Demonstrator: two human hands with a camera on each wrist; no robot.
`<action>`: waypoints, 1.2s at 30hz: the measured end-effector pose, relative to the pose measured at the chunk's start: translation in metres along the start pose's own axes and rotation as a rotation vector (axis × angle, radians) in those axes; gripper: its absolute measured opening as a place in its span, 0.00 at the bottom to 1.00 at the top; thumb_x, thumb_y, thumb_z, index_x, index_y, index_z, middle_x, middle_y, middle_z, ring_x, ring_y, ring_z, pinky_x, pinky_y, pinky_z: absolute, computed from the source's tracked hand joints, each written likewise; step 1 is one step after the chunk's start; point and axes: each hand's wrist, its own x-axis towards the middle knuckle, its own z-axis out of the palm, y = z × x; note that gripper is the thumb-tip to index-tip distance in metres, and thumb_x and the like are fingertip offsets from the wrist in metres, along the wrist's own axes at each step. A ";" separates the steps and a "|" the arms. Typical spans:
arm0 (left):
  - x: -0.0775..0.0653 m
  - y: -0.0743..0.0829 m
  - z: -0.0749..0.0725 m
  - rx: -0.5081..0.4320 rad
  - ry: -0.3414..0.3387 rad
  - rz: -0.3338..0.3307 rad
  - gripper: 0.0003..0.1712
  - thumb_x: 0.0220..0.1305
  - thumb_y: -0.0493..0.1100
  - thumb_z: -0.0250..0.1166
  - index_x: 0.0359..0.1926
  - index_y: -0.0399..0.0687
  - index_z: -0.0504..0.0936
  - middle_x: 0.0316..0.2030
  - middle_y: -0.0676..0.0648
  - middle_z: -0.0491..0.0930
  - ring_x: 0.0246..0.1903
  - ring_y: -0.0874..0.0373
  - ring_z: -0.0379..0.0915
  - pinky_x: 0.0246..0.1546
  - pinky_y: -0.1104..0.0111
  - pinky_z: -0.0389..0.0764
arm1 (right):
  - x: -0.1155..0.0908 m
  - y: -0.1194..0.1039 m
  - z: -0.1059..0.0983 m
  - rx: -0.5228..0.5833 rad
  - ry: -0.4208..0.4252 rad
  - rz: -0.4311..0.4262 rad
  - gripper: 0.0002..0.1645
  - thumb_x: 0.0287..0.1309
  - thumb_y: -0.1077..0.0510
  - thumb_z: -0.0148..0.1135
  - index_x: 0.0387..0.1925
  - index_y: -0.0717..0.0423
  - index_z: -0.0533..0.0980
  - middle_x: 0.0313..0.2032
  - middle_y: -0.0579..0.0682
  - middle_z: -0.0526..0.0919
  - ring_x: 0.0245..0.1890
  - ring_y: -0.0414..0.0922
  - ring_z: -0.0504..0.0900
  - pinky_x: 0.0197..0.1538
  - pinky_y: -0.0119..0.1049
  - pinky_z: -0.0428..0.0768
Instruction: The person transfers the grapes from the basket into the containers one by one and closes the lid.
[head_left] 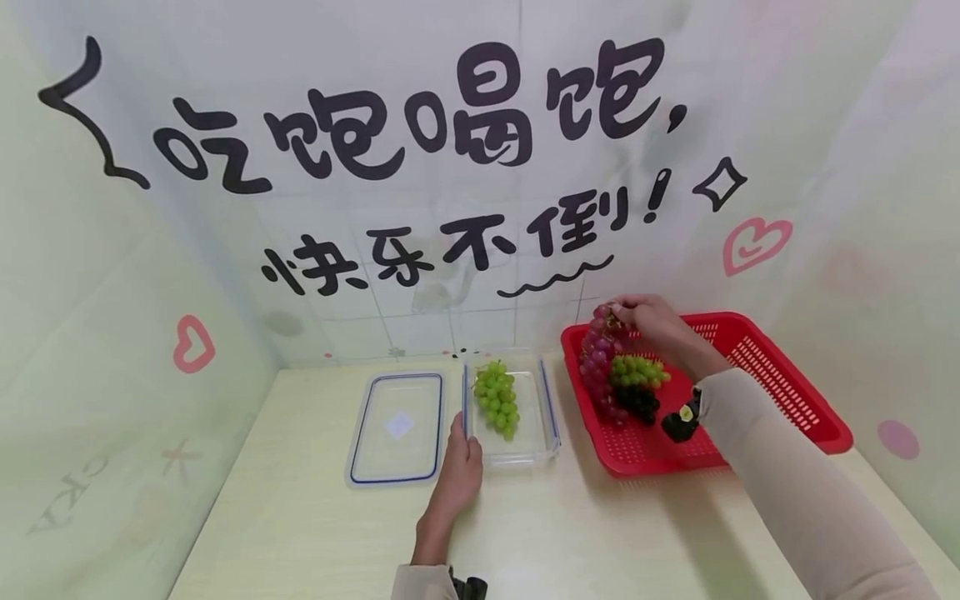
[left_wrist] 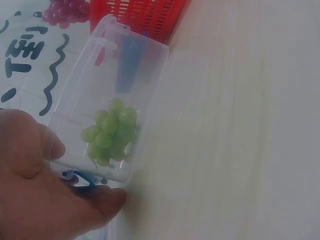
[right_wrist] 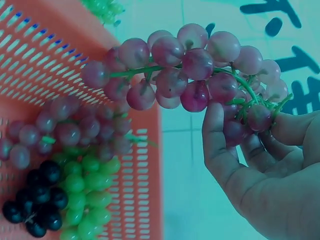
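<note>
My right hand (head_left: 658, 323) pinches the stem end of a purple-red grape bunch (right_wrist: 172, 75), which hangs over the left side of the red basket (head_left: 626, 457). Inside the basket lie another red bunch (right_wrist: 67, 127), a green bunch (head_left: 637, 372) and a black bunch (head_left: 639, 403). My left hand (head_left: 463, 467) grips the near left side of a clear plastic container (head_left: 534, 417), its thumb and fingers on opposite sides of the wall in the left wrist view. A green grape bunch (head_left: 497, 400) rests in the container, towards its left side.
A clear lid with a blue seal (head_left: 390, 458) lies flat to the left of the container. Behind the pale table (head_left: 300, 500) stands a white curtain-like wall (head_left: 450, 200) with black lettering. More printed sheeting closes off both sides.
</note>
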 end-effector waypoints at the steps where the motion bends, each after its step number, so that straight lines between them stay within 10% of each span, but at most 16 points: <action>1: 0.000 0.000 0.000 0.001 0.001 0.000 0.32 0.78 0.36 0.36 0.76 0.30 0.39 0.74 0.26 0.44 0.74 0.33 0.40 0.72 0.40 0.48 | 0.000 -0.002 0.001 0.012 -0.003 -0.008 0.23 0.76 0.54 0.44 0.66 0.58 0.68 0.59 0.57 0.69 0.56 0.52 0.68 0.55 0.40 0.81; 36: 0.000 0.000 0.000 -0.003 0.012 0.008 0.32 0.77 0.35 0.36 0.76 0.29 0.40 0.73 0.24 0.44 0.74 0.32 0.40 0.71 0.39 0.48 | 0.015 0.000 0.067 0.091 -0.108 0.015 0.20 0.75 0.55 0.47 0.61 0.59 0.73 0.55 0.57 0.74 0.50 0.50 0.74 0.57 0.47 0.81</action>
